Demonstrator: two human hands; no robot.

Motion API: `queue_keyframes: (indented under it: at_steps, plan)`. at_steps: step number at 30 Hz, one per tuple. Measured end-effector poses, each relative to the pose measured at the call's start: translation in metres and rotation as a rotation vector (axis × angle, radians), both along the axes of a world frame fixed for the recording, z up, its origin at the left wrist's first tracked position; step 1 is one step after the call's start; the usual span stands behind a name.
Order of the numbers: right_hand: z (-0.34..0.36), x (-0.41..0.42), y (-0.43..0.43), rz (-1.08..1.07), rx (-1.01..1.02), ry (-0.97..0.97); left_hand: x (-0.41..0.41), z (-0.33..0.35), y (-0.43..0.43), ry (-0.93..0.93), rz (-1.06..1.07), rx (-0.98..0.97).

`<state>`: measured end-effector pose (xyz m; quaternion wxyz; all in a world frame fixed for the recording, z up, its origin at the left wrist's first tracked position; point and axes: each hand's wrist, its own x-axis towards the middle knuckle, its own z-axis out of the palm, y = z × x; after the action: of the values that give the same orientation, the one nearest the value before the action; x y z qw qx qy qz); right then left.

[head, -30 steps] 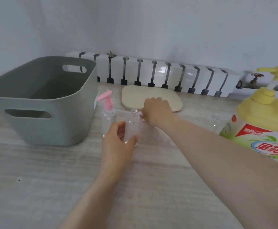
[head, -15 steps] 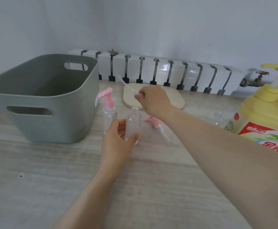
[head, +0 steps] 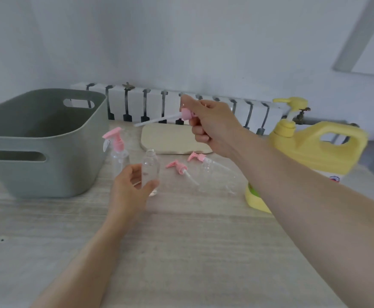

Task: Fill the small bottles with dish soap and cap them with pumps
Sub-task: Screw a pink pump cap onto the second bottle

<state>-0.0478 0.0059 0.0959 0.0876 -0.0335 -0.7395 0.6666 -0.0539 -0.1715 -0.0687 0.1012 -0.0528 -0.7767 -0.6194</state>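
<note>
Leftward, grey tub (head: pixel 55 174); left grip (head: pixel 130 188) tight round bottle (head: pixel 151 166), right grip (head: pixel 212 127) tight on pump (head: pixel 185 114).

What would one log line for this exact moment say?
left hand: holds uncapped small bottle upright on table | right hand: holds pink pump aloft, tube pointing left | capping: not yet done

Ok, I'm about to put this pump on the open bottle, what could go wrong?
The pump in your right hand has its long tube pointing sideways; it may miss the narrow neck or tip the open bottle, which your left hand grips low down. The bottle also looks empty, so capping now might skip filling from the dish soap jug.
</note>
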Motion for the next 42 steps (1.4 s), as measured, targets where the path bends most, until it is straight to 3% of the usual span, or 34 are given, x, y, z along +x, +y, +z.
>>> queue_keyframes:
  at_steps: [9, 23, 33, 42]
  plan:
    - [0.013, 0.016, 0.003, -0.242, 0.188, 0.128, 0.001, 0.000, -0.001, 0.006, -0.016, 0.013]
    - [0.007, 0.001, -0.020, -0.265, 0.345, 0.240, 0.005, 0.003, 0.001, -0.004, -0.044, 0.049]
    - [-0.021, -0.009, -0.042, 0.211, 0.724, 0.139, 0.011, 0.007, 0.003, -0.012, -0.076, 0.068]
    - [-0.012, -0.011, -0.031, 0.369, 0.851, -0.086, 0.013, 0.011, 0.002, -0.007, -0.077, 0.038]
